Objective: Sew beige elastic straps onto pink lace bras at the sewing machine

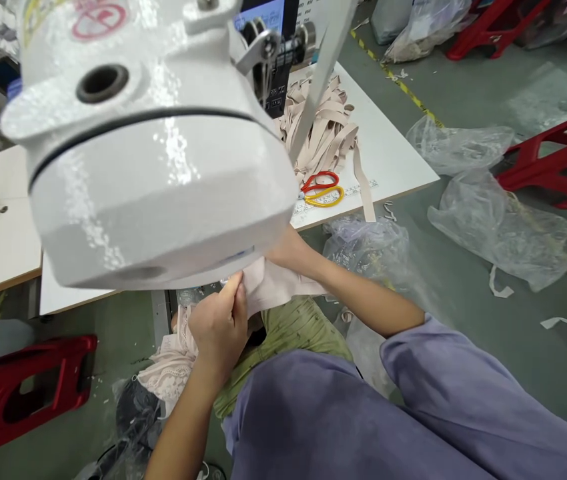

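A white sewing machine (163,200) overhangs the white table (396,157), which bears a heap of beige strips (323,127). Pale pink fabric (281,287) lies at the machine's lower edge, above the person's lap. The left hand (221,323) pinches it; the right hand (287,250), partly hidden, touches it, its grip unclear. Red-and-yellow-handled scissors (324,196) rest beside the strips.

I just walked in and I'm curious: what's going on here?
A person is handling pale pink cloth under a white sewing machine. The left hand pinches it; the right hand is on it too, partly hidden by the machine. Fabric strips lie heaped on the white table, beside scissors.
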A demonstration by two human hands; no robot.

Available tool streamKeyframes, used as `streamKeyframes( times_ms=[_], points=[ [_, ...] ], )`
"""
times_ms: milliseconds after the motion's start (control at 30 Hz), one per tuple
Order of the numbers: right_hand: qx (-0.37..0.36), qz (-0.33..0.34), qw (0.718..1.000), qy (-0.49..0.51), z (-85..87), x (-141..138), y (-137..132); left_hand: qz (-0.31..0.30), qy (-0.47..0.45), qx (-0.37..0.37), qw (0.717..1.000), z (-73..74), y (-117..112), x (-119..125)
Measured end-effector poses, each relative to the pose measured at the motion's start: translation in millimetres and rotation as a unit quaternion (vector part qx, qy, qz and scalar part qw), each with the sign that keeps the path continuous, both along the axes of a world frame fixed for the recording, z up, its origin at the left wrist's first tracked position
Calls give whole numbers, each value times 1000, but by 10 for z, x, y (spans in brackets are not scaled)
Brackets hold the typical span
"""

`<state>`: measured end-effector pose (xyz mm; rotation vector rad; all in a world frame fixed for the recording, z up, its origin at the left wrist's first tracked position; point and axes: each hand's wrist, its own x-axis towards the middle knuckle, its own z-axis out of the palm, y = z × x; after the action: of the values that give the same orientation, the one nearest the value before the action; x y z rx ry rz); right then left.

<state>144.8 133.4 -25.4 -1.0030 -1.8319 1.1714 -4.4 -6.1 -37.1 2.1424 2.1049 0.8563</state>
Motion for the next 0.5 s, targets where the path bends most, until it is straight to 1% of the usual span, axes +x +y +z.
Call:
streamKeyframes(
  times_ms=[200,500],
  points=[
    [10,-1,999,-39,75,-15,25,3,37,-4,999,-12,15,-25],
    [-7,9,999,-48,130,-15,29,2,31,-4,1000,-11,15,-17]
  ],
)
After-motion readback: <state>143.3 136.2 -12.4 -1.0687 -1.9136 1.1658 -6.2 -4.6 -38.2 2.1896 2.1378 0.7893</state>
